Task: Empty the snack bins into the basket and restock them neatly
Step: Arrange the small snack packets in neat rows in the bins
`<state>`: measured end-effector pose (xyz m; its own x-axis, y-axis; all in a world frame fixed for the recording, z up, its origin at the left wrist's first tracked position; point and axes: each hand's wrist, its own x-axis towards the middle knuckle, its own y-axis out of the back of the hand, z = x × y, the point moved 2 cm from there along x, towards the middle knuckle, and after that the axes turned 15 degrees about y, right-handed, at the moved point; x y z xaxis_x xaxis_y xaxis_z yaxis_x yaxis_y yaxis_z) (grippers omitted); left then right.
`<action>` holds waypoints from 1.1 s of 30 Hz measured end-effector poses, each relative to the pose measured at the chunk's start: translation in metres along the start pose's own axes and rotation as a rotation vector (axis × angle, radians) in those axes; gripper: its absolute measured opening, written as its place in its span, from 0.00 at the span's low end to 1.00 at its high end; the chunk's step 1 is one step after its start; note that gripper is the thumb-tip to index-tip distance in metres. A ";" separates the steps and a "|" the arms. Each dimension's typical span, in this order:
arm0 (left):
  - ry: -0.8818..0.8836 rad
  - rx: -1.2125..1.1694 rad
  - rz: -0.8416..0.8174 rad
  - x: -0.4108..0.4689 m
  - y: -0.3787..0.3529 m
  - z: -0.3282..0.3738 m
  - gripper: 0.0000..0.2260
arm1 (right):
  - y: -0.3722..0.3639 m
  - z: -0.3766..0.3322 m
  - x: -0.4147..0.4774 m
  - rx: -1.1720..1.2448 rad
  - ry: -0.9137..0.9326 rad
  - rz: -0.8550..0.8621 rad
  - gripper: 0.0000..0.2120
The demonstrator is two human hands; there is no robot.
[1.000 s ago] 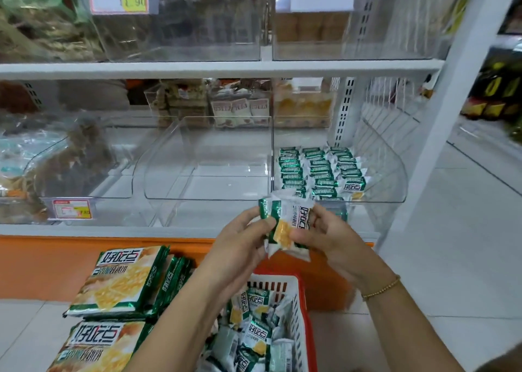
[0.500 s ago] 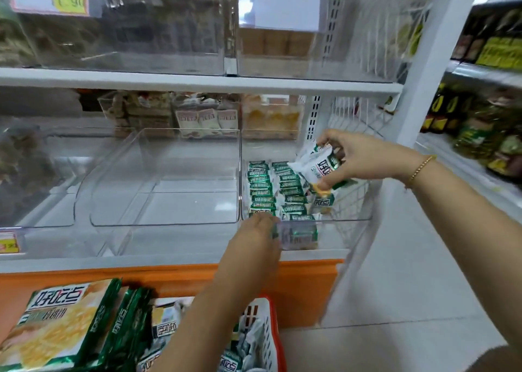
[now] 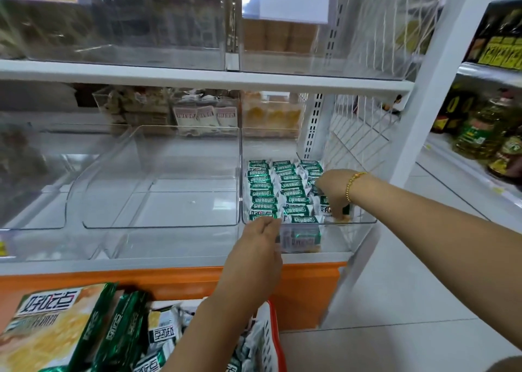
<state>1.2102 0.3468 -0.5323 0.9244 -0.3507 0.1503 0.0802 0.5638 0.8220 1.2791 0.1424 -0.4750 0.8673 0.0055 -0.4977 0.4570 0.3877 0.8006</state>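
The clear right-hand bin (image 3: 364, 226) on the lower shelf holds three tidy rows of small green-and-white snack packets (image 3: 285, 186). My right hand (image 3: 333, 188) reaches into its right side and pinches one packet (image 3: 327, 209) upright at the front of the right row. My left hand (image 3: 261, 231) is at the bin's front rim with curled fingers, holding another packet (image 3: 300, 237) that sticks out to the right. The white-and-red basket (image 3: 268, 340) sits low in front of me with several loose packets (image 3: 162, 333) in it.
The clear middle bin (image 3: 158, 224) has nothing in it. Large green snack bags (image 3: 50, 323) lie at the lower left beside the basket. Upper bins sit above the white shelf (image 3: 197, 77). A wire side panel (image 3: 356, 134) closes the shelf's right end. Bottles (image 3: 480, 134) fill the neighbouring shelf.
Both hands held a stack of packets together before the bin. They split: my right hand carried a packet into the bin and lowered it to the right row; my left stayed at the front rim.
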 end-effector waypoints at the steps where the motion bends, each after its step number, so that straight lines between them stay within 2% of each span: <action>1: -0.005 -0.003 0.000 0.001 0.000 0.000 0.25 | -0.003 0.001 0.001 0.002 0.021 0.034 0.25; 4: -0.006 -0.007 -0.001 0.002 0.000 -0.001 0.25 | -0.019 0.006 0.003 -0.040 0.062 0.165 0.19; 6: -0.002 -0.009 0.000 0.003 -0.001 -0.001 0.25 | -0.026 0.009 0.004 -0.009 0.064 0.203 0.19; 9: -0.009 -0.019 -0.002 0.002 0.000 0.000 0.24 | -0.031 0.006 0.003 0.100 0.066 0.227 0.19; 17: 0.013 0.004 -0.035 -0.012 0.005 -0.004 0.26 | -0.033 0.002 -0.011 0.420 0.028 0.374 0.12; 20: 0.014 -0.054 -0.002 -0.022 0.009 -0.013 0.19 | -0.029 -0.011 -0.033 0.467 0.031 0.549 0.04; 22: 0.058 -0.096 0.043 -0.029 0.016 -0.023 0.05 | -0.021 -0.036 -0.051 0.428 0.074 0.703 0.12; 23: 0.105 -0.107 0.071 -0.032 0.019 -0.032 0.05 | -0.016 -0.054 -0.061 0.422 0.132 0.757 0.14; 24: 0.159 -0.087 0.080 -0.036 0.020 -0.044 0.10 | -0.013 -0.074 -0.070 0.431 0.209 0.780 0.16; 26: 0.265 0.017 0.012 -0.046 0.023 -0.068 0.15 | -0.012 -0.114 -0.079 0.457 0.374 0.749 0.17; 29: 0.410 0.201 -0.158 -0.070 0.018 -0.109 0.15 | -0.031 -0.166 -0.067 0.476 0.533 0.587 0.13; 32: 0.512 0.317 -0.335 -0.102 -0.001 -0.148 0.09 | -0.068 -0.209 -0.036 0.580 0.548 0.392 0.13; 33: 0.507 0.329 -0.394 -0.114 -0.010 -0.159 0.11 | -0.082 -0.221 -0.024 0.636 0.538 0.331 0.16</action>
<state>1.1633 0.4997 -0.6448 0.9155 -0.0466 -0.3996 0.4010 0.1847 0.8973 1.1774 0.3137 -0.6024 0.8375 0.5194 -0.1696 0.3612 -0.2935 0.8851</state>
